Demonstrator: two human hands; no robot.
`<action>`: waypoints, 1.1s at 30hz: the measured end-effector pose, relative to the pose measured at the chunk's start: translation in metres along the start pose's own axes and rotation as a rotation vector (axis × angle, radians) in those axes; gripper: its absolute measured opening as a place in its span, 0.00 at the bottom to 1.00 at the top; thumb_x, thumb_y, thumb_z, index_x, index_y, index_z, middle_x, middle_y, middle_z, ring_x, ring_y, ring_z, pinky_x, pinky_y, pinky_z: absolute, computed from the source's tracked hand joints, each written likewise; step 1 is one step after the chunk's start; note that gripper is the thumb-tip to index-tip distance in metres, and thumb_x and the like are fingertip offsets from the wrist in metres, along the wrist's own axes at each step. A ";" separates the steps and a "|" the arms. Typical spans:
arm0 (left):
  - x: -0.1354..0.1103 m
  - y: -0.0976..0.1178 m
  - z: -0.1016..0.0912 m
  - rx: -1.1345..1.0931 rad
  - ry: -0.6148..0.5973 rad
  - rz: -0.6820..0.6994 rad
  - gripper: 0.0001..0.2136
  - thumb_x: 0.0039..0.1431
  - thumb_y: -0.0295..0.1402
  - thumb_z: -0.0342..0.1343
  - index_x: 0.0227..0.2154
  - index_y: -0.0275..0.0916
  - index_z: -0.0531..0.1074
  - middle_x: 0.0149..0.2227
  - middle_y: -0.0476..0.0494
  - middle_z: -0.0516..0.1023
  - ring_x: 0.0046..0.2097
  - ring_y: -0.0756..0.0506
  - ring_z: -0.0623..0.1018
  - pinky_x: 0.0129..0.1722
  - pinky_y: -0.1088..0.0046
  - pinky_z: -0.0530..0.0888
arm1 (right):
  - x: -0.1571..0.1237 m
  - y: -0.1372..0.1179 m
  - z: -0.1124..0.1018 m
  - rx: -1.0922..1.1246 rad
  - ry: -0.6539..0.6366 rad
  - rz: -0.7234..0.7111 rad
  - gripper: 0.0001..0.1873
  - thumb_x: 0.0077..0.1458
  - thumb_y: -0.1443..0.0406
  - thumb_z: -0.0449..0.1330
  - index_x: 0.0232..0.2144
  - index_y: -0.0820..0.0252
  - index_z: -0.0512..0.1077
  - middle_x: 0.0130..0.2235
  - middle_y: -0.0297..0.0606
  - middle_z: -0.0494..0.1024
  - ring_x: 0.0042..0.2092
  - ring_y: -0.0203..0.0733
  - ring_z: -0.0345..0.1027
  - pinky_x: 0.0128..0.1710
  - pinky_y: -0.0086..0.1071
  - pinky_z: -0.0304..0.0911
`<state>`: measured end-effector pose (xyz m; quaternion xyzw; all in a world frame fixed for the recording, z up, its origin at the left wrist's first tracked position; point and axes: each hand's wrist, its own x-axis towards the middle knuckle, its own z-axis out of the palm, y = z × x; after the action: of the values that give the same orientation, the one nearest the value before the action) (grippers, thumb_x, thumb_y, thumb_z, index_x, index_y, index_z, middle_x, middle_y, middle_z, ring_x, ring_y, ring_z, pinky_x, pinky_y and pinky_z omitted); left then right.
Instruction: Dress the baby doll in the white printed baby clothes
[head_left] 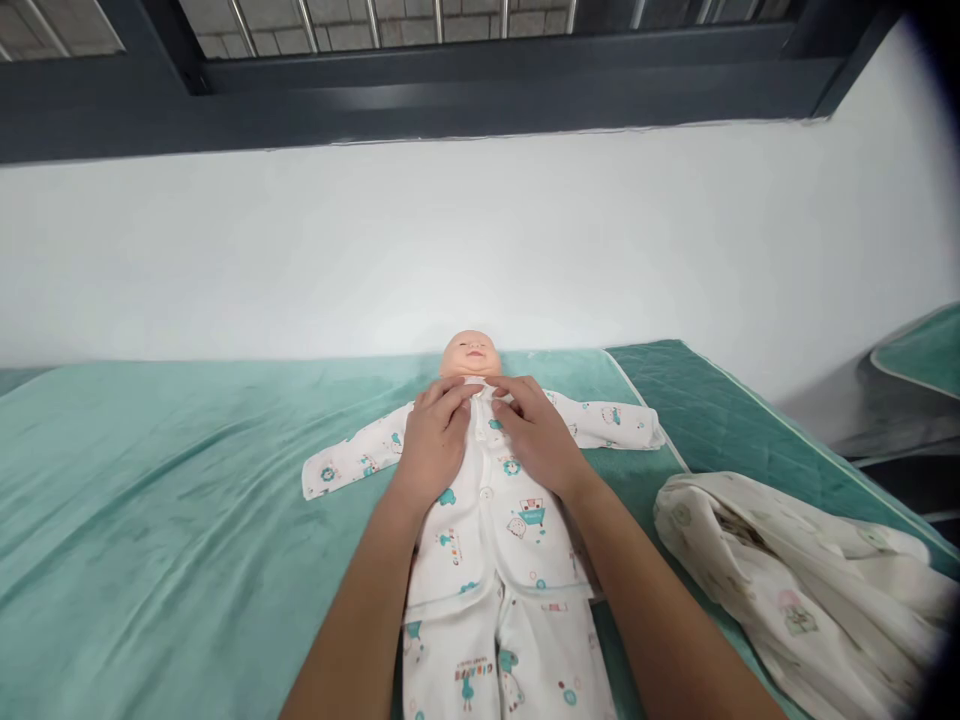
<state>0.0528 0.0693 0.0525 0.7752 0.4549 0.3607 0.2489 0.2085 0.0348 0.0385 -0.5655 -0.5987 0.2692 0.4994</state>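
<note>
A baby doll lies on its back on a teal sheet, dressed in a white printed shirt and matching trousers, sleeves spread out sideways. My left hand rests on the doll's chest left of the button line, fingers together and bent at the collar. My right hand lies on the chest on the right side, its fingertips pinching the shirt fabric near the top button under the chin.
A crumpled white printed cloth lies on the bed at the right. A darker quilted teal mat covers the bed's right part. A white wall rises behind, with a dark window frame above.
</note>
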 end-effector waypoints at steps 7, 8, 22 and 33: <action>-0.006 0.004 -0.001 0.033 -0.026 0.000 0.18 0.69 0.34 0.41 0.51 0.49 0.75 0.62 0.47 0.68 0.64 0.42 0.64 0.65 0.54 0.60 | -0.001 -0.005 -0.002 -0.070 -0.061 -0.121 0.22 0.65 0.63 0.47 0.58 0.49 0.68 0.57 0.36 0.73 0.57 0.44 0.65 0.59 0.44 0.58; -0.007 0.004 -0.002 0.032 -0.026 0.001 0.18 0.69 0.34 0.41 0.51 0.49 0.75 0.62 0.46 0.68 0.64 0.42 0.64 0.65 0.54 0.60 | 0.000 -0.005 -0.002 -0.053 -0.055 -0.130 0.21 0.65 0.63 0.47 0.56 0.50 0.69 0.57 0.36 0.73 0.56 0.44 0.65 0.58 0.43 0.59; -0.012 0.004 0.000 -0.057 0.036 0.050 0.15 0.68 0.33 0.45 0.47 0.48 0.76 0.59 0.46 0.71 0.63 0.45 0.68 0.64 0.60 0.63 | -0.003 -0.004 0.002 -0.015 -0.019 -0.138 0.17 0.64 0.64 0.49 0.52 0.51 0.71 0.55 0.35 0.73 0.54 0.42 0.67 0.55 0.39 0.60; -0.011 0.003 0.001 -0.093 0.056 0.030 0.15 0.66 0.33 0.46 0.46 0.47 0.77 0.58 0.45 0.72 0.61 0.44 0.70 0.63 0.61 0.65 | -0.006 -0.009 0.003 -0.090 0.050 -0.122 0.15 0.63 0.64 0.49 0.48 0.52 0.72 0.51 0.36 0.74 0.50 0.44 0.68 0.52 0.40 0.61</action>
<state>0.0512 0.0584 0.0505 0.7591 0.4329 0.4066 0.2664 0.2011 0.0278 0.0431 -0.5564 -0.6308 0.1967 0.5038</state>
